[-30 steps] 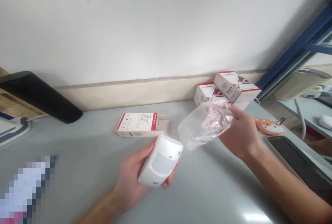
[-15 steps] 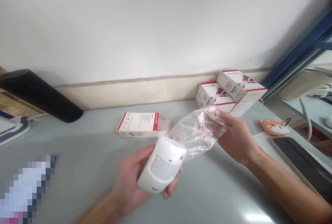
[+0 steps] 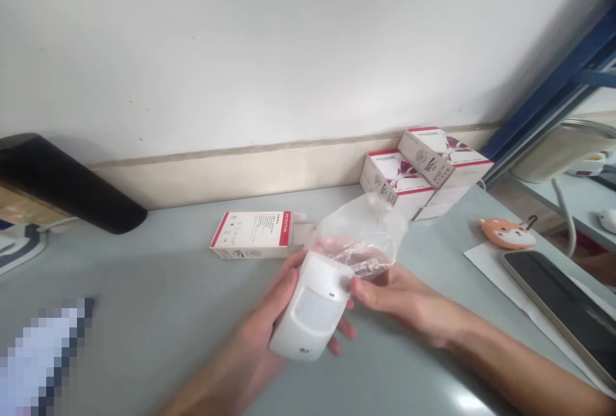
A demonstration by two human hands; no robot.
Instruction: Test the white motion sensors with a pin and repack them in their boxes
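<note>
A white motion detector (image 3: pixel 312 310) with a pale curved window is gripped in my left hand (image 3: pixel 274 307), its top tilted slightly right. My right hand (image 3: pixel 402 300) is at the detector's upper right, with the thumb tip at that corner. A clear, crumpled plastic bag (image 3: pixel 363 226) is held by the same hand and spreads behind the detector's top; the bag partly covers its fingers. Just behind my left hand lies an opened white-and-red detector box (image 3: pixel 253 233), its end flaps facing right.
Several white-and-red boxes (image 3: pixel 423 172) are stacked against the wall. To the right are an orange animal-face pouch (image 3: pixel 507 234) and a dark phone (image 3: pixel 558 307) on white paper. A black cylindrical object (image 3: pixel 72 182) stands at the left, near a pixelated patch (image 3: pixel 43 358).
My right hand has moved left and down to the detector, bringing the plastic bag along. My left hand and the detector have shifted slightly right.
</note>
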